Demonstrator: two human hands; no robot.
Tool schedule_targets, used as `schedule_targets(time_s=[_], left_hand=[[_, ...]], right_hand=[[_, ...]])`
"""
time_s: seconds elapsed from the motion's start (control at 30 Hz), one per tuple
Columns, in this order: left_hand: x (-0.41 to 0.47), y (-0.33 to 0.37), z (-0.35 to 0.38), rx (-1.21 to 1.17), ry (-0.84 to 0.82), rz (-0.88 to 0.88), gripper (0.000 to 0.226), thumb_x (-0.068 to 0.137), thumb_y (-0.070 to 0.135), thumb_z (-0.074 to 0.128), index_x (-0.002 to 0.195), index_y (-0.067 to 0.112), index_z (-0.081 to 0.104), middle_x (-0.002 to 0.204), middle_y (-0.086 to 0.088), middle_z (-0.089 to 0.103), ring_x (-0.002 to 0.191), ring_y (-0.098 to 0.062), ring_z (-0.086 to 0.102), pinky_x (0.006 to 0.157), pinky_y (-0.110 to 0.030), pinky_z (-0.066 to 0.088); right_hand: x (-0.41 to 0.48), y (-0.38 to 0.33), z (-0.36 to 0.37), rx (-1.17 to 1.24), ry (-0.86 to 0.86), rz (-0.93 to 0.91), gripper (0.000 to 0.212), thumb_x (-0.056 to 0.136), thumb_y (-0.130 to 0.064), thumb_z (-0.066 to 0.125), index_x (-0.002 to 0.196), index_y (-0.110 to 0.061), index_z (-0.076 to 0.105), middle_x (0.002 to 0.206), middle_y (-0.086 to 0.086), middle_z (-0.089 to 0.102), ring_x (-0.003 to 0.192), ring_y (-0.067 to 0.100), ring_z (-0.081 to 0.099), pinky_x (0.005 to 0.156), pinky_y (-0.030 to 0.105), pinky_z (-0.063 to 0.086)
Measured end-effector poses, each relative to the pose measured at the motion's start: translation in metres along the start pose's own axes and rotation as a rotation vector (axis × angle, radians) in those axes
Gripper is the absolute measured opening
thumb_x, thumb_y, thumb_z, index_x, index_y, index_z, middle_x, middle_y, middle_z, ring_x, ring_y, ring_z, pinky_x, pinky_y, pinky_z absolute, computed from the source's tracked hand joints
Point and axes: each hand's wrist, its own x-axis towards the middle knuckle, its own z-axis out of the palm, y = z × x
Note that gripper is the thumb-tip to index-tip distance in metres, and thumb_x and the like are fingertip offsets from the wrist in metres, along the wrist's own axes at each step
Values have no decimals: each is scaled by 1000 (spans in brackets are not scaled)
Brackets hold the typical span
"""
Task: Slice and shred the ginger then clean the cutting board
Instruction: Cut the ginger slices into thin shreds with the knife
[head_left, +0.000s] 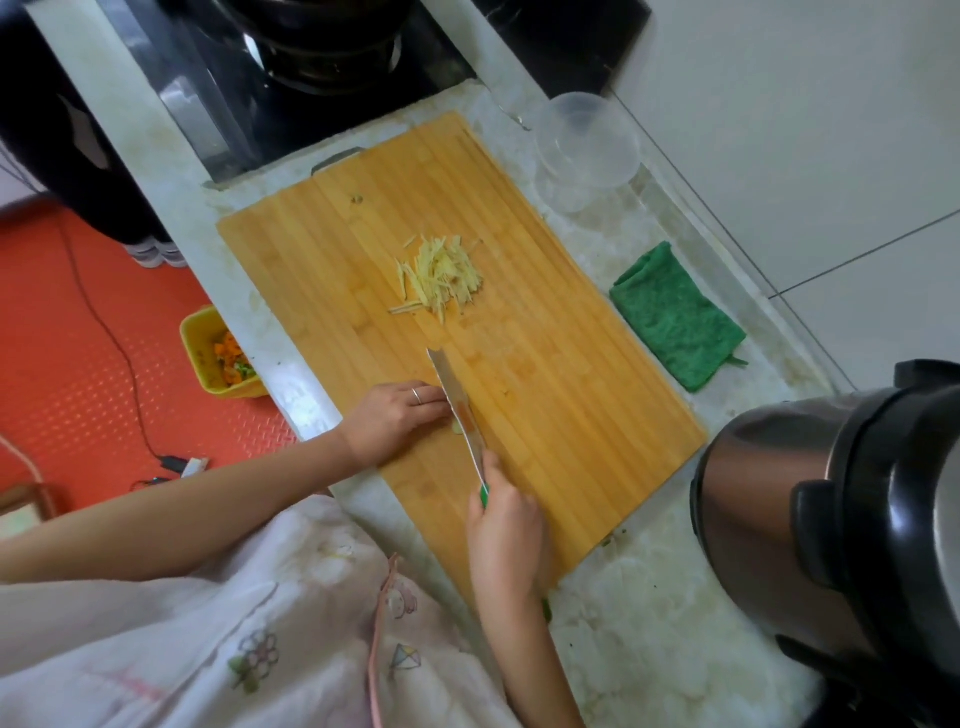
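Note:
A pile of pale yellow shredded ginger lies near the middle of the wooden cutting board. My right hand grips the green handle of a knife, whose blade lies across the board's near part. My left hand holds a small piece of ginger against the blade, fingers curled over it; the piece is mostly hidden. A folded green cloth lies on the counter to the right of the board.
Clear plastic containers stand beyond the board's far right corner. A steel and black cooker stands close at the right. A stove is behind the board. A yellow bin with scraps sits on the red floor at the left.

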Motion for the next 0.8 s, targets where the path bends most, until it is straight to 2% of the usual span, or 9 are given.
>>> schedule_targets(time_s=[0.1, 0.23, 0.37, 0.5, 0.67, 0.8], left_hand=[[0, -1, -1, 4, 12, 1, 22, 104, 25, 31, 106, 20, 53, 101, -7, 72, 82, -24, 68, 60, -25, 52], [0, -1, 0, -8, 16, -3, 24, 104, 25, 31, 106, 20, 54, 102, -7, 72, 83, -24, 67, 60, -25, 53], [0, 0, 0, -22, 35, -18, 39, 106, 25, 29, 102, 13, 66, 104, -8, 71, 80, -26, 70, 57, -30, 56], [2, 3, -2, -13, 46, 1, 28, 106, 25, 28, 107, 19, 55, 102, -7, 72, 79, -24, 70, 60, -28, 56], [1, 1, -1, -22, 68, 12, 34, 105, 24, 31, 101, 13, 62, 101, -9, 72, 77, -26, 70, 58, -29, 56], [2, 3, -3, -16, 59, 21, 26, 105, 25, 29, 107, 19, 54, 103, -7, 71, 80, -23, 69, 61, -25, 52]], right_hand=[[-12, 5, 0, -16, -3, -12, 50, 100, -29, 42, 147, -36, 27, 110, 3, 66, 102, 19, 61, 73, 29, 42], [-11, 6, -1, 1, -9, 5, 50, 100, -28, 43, 147, -36, 28, 109, 3, 66, 100, 19, 62, 68, 29, 40], [2, -3, 3, -2, 19, -10, 49, 99, -25, 43, 146, -34, 32, 106, 5, 68, 96, 23, 64, 65, 30, 39], [-1, 2, 4, 6, 31, -38, 50, 99, -25, 44, 146, -34, 31, 102, 6, 69, 95, 22, 63, 64, 29, 37], [-6, 9, 4, 32, 30, -28, 49, 98, -24, 45, 145, -33, 34, 108, 4, 68, 99, 19, 63, 66, 26, 39], [5, 5, 3, 62, 31, -35, 48, 98, -21, 46, 144, -31, 39, 111, 6, 68, 100, 23, 62, 64, 26, 33]])
